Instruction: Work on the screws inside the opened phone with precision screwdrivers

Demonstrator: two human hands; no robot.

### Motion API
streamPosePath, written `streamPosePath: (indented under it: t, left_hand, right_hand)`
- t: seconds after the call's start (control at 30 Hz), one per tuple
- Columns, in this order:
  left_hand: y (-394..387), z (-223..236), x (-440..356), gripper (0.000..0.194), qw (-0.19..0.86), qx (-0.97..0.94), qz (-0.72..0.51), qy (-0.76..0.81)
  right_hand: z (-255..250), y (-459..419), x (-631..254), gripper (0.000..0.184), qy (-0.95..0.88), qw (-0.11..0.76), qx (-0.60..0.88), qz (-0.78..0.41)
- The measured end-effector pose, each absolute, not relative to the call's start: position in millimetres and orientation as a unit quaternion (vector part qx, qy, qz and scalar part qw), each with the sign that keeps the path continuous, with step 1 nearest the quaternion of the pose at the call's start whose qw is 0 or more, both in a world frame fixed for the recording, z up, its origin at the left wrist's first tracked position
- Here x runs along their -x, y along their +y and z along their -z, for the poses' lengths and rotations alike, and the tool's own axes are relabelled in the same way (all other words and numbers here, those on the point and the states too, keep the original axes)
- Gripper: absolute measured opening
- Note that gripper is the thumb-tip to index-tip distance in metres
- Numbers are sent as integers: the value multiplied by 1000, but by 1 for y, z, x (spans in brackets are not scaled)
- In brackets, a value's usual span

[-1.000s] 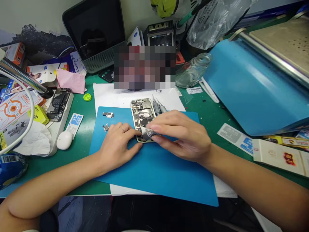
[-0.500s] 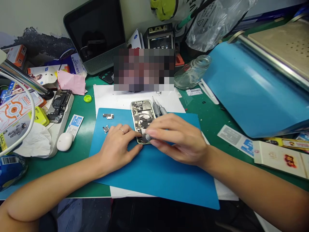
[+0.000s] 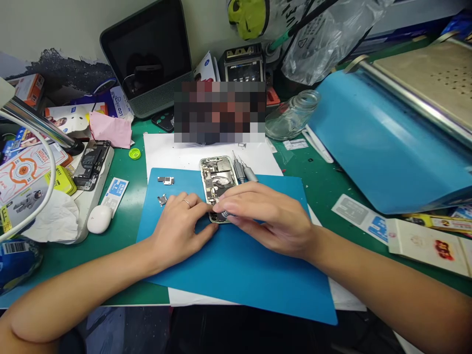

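- Open phone w/ parts inside, on blue mat.
- L hand touching phone's near-L corner; can't tell if gripping.
- R hand pinching screwdriver over phone.
- Glass jar beyond, on tabletop.

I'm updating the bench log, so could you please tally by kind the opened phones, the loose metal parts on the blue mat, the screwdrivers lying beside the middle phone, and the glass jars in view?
Opened phones: 2
Loose metal parts: 2
Lying screwdrivers: 2
Glass jars: 1
Total: 7
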State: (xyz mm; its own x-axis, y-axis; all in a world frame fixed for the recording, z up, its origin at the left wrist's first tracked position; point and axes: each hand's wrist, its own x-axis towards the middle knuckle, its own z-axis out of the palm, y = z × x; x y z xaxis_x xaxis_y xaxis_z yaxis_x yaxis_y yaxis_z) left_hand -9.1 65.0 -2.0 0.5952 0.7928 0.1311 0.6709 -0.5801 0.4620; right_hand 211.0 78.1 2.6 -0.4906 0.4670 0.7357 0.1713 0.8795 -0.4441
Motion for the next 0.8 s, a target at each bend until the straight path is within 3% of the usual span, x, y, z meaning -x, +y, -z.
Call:
streamPosePath:
  t: [0.8]
  left_hand:
    - [67, 2, 10, 13, 180, -876, -165, 417]
  right_hand:
    - [0, 76, -205, 44, -829, 492, 201, -174]
